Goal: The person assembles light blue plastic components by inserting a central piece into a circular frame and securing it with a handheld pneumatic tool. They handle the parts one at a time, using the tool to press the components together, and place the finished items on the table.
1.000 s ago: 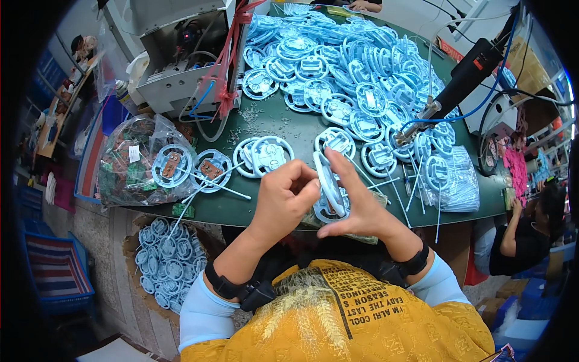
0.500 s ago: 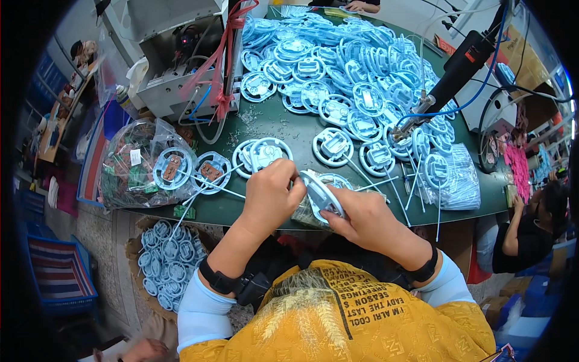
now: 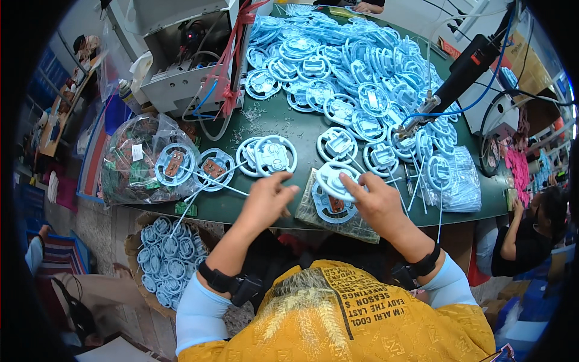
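Observation:
My right hand (image 3: 379, 204) grips a light-blue plastic wheel-shaped part (image 3: 332, 176), round with a hub across its middle like a toy steering wheel. Beneath it, a similar wheel part (image 3: 326, 215) with a brown circuit board inside rests on a plastic-wrapped block (image 3: 356, 229) at the table's front edge. My left hand (image 3: 267, 202) is empty, fingers apart, just below two overlapping wheel parts (image 3: 275, 155). Farther left, two wheel parts with brown boards (image 3: 212, 170) lie beside white sticks (image 3: 232, 188).
A large heap of blue wheel parts (image 3: 362, 72) covers the far table. A screwdriver on an arm (image 3: 464, 66) hangs at right. At left stand a metal machine (image 3: 181, 72) and a bag of circuit boards (image 3: 129, 166). A box of wheel parts (image 3: 169, 259) sits below.
My right hand has lowered and tilted its wheel part flatter, over the one on the block. My left hand has moved slightly down and its fingers have opened. A person has come in at lower left.

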{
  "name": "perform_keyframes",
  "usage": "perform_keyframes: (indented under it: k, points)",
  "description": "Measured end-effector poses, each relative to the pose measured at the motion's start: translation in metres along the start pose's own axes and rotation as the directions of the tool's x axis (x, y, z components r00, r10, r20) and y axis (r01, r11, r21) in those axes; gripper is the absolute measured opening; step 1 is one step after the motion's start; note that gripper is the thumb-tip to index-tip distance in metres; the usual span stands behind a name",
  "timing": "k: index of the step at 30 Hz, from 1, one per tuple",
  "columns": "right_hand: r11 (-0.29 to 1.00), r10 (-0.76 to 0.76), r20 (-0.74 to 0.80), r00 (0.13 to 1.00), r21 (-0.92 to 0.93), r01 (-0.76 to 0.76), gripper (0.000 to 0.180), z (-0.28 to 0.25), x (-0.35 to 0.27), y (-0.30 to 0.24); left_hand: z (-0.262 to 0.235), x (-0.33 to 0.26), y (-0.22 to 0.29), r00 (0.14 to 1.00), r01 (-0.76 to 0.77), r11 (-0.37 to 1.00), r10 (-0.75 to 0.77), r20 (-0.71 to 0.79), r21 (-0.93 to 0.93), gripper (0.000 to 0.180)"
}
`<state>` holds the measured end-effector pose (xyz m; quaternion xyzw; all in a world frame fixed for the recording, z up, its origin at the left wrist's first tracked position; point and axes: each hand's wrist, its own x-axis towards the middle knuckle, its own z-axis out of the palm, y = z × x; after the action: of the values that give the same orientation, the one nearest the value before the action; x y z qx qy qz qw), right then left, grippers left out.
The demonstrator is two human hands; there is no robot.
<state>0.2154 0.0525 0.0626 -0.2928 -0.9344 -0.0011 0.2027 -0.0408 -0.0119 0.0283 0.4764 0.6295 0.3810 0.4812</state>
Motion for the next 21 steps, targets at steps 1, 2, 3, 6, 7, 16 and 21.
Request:
perform_keyframes:
  k: [1, 2, 3, 6, 7, 16, 21]
  points:
    - [0.999, -0.030, 0.002, 1.000, -0.030, 0.030, 0.052, 0.006, -0.004, 0.000, 0.008, -0.001, 0.003, 0.988, 0.112, 0.991, -0.103, 0.119, -0.074, 0.044]
    - [0.999, -0.033, 0.051, 0.998, -0.037, 0.035, 0.053, 0.011, -0.010, 0.000, 0.016, 0.001, -0.002, 0.970, 0.169, 0.974, -0.137, 0.200, -0.149, 0.046]
    - [0.998, -0.036, 0.084, 0.996, -0.044, 0.040, 0.054, 0.011, -0.012, -0.001, 0.023, 0.004, -0.007, 0.945, 0.229, 0.949, -0.163, 0.282, -0.218, 0.048]
    - [0.999, -0.016, 0.227, 0.974, -0.040, 0.026, 0.060, 0.008, -0.018, 0.000, 0.039, 0.006, -0.009, 0.942, 0.252, 0.905, -0.147, 0.302, -0.344, 0.048]
    - [1.000, -0.010, 0.274, 0.962, -0.018, 0.015, 0.062, 0.005, -0.019, 0.003, 0.041, 0.006, -0.009, 0.945, 0.250, 0.894, -0.141, 0.295, -0.371, 0.048]
    - [0.958, 0.063, 0.283, 0.957, 0.250, -0.137, 0.104, 0.025, 0.008, 0.017, 0.038, 0.023, -0.006, 0.937, 0.209, 0.929, -0.100, 0.335, -0.306, 0.047]
    - [0.897, 0.131, 0.350, 0.928, 0.357, -0.261, 0.104, 0.035, 0.011, 0.030, 0.041, 0.025, -0.004, 0.930, 0.242, 0.895, -0.104, 0.351, -0.375, 0.048]
